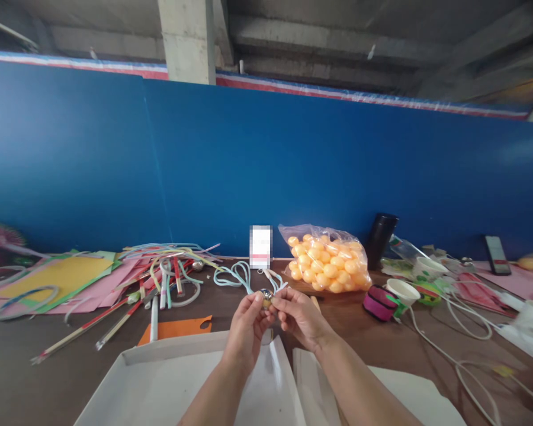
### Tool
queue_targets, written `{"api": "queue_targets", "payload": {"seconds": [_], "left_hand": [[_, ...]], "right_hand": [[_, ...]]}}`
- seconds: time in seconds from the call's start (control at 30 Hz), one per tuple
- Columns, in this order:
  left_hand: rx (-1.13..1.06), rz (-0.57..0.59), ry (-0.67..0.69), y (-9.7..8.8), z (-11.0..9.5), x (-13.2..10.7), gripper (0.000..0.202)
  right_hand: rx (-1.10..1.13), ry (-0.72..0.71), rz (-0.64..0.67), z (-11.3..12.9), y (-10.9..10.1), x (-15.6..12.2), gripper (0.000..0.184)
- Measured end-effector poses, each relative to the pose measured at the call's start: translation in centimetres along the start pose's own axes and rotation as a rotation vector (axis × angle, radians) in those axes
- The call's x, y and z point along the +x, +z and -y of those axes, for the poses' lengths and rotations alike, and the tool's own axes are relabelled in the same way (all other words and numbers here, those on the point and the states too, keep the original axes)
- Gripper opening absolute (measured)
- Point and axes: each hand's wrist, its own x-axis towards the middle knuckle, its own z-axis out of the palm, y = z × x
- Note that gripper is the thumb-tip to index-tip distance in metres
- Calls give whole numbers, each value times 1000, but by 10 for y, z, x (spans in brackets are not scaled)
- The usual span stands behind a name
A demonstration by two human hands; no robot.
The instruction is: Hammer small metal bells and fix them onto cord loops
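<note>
Out over the near part of the table, my left hand [249, 322] and my right hand [299, 313] meet, fingertips pinched together. Between them is a small shiny silver ball [266, 294], possibly a bell; the fingers hide part of it. Just behind the hands lie loops of a light blue cord [235, 277]. A white card [261, 247], partly blurred out, stands against the blue panel beyond. Below my hands is a shallow white box or tray [177, 349].
Coloured paper sheets [62, 278], sticks and tubes [160, 284] cover the left. A clear bag of orange balls [328, 263] stands right of centre. Farther right are a black bottle [381, 239], paper cup [402, 291], purple pouch [379, 303], white cables [453, 355] and a phone [497, 255].
</note>
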Motion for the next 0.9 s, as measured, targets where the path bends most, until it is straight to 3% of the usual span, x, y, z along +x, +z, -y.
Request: {"api": "queue_targets", "payload": {"seconds": [0.7, 0.8, 0.9], "left_hand": [[-36, 34, 14, -4, 4, 2, 20], [-88, 6, -34, -5, 6, 5, 18], [-159, -73, -71, -6, 6, 7, 13]], "right_hand": [[-172, -75, -78, 3, 11, -3, 27], [-332, -100, -109, 22, 4, -10, 27], [-685, -81, -232, 44, -17, -25, 31]]}}
